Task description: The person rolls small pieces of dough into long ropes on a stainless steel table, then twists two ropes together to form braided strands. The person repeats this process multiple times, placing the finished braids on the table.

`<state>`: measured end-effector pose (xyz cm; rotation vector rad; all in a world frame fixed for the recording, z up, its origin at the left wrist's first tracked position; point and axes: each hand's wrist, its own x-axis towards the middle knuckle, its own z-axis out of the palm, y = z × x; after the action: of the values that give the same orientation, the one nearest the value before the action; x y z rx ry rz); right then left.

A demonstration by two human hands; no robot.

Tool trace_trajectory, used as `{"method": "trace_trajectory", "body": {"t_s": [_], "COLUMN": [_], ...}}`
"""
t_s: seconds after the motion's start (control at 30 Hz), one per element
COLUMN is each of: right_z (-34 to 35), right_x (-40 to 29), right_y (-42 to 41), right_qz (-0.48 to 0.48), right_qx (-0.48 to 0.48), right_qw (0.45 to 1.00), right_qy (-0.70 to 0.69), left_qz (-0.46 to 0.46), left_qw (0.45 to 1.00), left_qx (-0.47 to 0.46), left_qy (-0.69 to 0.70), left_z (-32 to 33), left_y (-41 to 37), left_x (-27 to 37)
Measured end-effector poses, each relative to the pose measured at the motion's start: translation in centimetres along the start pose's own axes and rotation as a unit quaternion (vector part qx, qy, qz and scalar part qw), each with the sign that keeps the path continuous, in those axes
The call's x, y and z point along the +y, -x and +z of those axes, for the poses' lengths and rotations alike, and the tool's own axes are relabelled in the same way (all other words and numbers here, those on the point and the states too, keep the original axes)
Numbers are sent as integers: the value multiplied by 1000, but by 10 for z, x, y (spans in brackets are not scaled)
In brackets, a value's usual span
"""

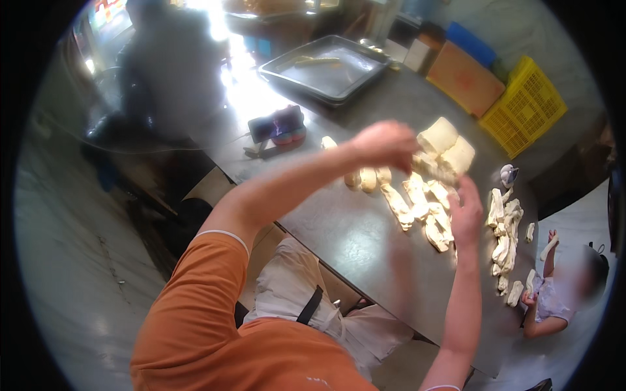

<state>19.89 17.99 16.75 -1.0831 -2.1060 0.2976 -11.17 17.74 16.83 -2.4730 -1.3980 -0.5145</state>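
A pale dough strip (434,171), blurred by motion, spans the gap between my hands above the metal table. My left hand (386,145) is closed around its left end. The fingers of my right hand (465,210) pinch the other end. Just beyond the strip sit thick dough slabs (441,139). Several floured dough strips (397,205) lie on the near side, between my hands and the table edge. Rounded dough pieces (368,180) rest in a row below my left forearm, which hides part of the row.
Along the right side lies a pile of dough strips (503,239), near a person (552,298) holding dough pieces. A metal tray (327,68), a propped phone (276,124), a yellow plastic crate (525,107) and a cardboard box (464,78) stand around the metal table (337,234).
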Motion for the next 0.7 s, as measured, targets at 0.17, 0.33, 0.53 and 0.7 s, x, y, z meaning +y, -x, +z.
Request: {"method": "trace_trajectory", "body": {"t_s": [0.17,0.33,0.53,0.7], "right_z": [28,102,130,128], "right_x": [-62,-8,11,4], "right_y": [-35,75,138,134], "right_qz": [-75,-96,-139,-136], "right_qx": [123,-146,-163,-151], "right_qw": [985,983,976,979], "right_qy": [-92,-62,-40,-31], "left_qz": [-201,-243,-292,-397], "left_qw": [891,961,948,905], "left_qx": [392,115,-36,-152], "left_qy": [-110,61,124,-6], "left_z": [-98,-17,86,101], "left_y": [41,119,132,95], "left_x": [-105,-78,-67,-63]}}
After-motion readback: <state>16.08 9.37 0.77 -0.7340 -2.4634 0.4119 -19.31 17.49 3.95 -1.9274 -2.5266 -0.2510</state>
